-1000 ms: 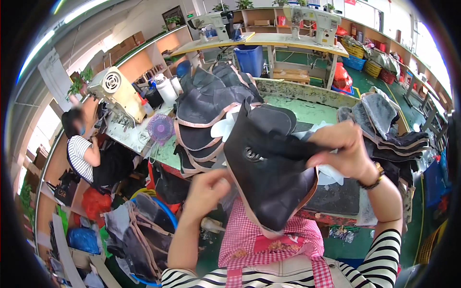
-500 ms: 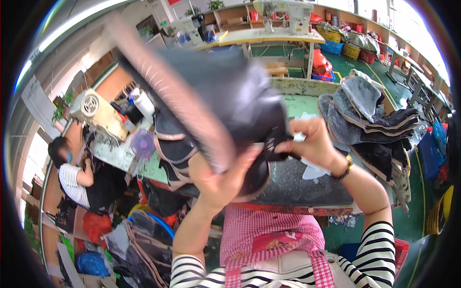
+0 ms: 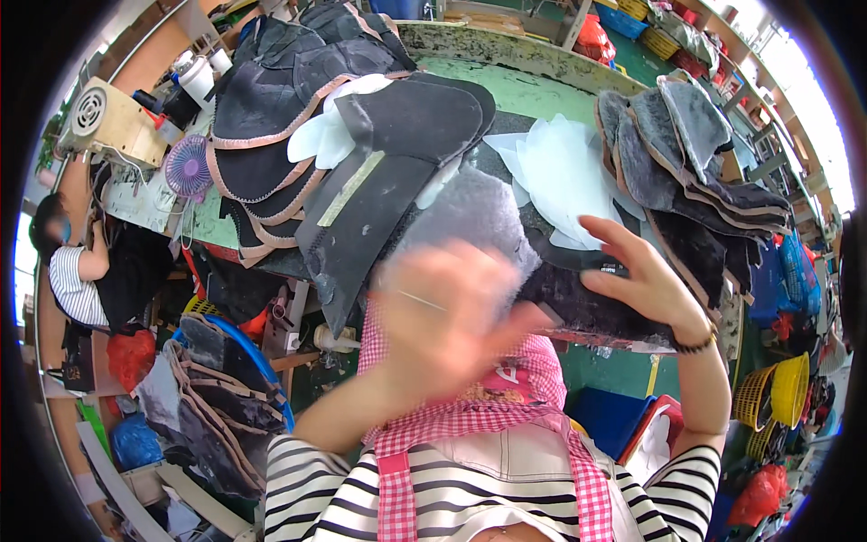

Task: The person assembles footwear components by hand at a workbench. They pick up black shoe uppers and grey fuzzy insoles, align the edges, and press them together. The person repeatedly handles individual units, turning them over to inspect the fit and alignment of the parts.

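My left hand (image 3: 442, 316) is smeared by motion in front of a grey fur piece (image 3: 474, 212), near the table's front edge. Whether its fingers hold anything is unclear. To the right, my right hand (image 3: 646, 280) is open, thumb and fingers apart, over a black piece with a small pale print. Thin translucent white sheets (image 3: 564, 181) lie just beyond it. A dark boot-shaped piece (image 3: 370, 199) with a pale yellowish strip lies to the left, over the edge of the table.
Stacked black pieces with pinkish edging (image 3: 262, 135) lie at the left, fur-lined ones (image 3: 682, 172) at the right. A purple fan (image 3: 188, 167) stands by a cream machine (image 3: 108, 117). Another person sits at far left. Yellow baskets (image 3: 777, 393) stand low at right.
The black piece with a pinkish edge, raised in both hands before, is no longer held up. My right hand has come off it and opened. The view has tilted down onto the table.
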`<state>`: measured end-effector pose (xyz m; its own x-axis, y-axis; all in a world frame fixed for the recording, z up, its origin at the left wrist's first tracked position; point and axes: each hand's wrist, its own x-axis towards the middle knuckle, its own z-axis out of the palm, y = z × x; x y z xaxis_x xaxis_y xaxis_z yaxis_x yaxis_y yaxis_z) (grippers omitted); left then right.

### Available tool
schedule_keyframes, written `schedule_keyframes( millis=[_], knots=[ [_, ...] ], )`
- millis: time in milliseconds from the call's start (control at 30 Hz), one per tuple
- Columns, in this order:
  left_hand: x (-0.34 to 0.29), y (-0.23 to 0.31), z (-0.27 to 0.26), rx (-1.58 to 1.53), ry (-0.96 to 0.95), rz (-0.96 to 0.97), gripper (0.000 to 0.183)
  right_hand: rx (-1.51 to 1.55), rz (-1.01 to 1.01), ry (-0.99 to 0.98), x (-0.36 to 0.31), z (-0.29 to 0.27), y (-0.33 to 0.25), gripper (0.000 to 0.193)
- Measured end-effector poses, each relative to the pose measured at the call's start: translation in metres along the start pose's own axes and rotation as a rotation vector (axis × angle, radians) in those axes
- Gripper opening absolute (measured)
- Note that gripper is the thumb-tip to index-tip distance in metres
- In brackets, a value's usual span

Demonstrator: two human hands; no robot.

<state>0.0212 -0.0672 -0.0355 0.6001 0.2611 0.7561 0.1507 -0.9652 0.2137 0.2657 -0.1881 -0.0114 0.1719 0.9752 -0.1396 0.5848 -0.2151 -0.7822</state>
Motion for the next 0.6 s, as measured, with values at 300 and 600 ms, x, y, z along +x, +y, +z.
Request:
schedule_keyframes(
  millis=[300,600],
  knots=[
    [-0.015,-0.071,-0.002,-1.009,-0.469,-0.940,0.032,0.527,0.050,-0.595,0.138,0.027,0.058,0.079],
    [-0.030,-0.077,0.015,-1.152,-0.402,-0.806,0.055,0.355,-0.034,0.023,0.081,0.048,0.044,0.026]
  ],
)
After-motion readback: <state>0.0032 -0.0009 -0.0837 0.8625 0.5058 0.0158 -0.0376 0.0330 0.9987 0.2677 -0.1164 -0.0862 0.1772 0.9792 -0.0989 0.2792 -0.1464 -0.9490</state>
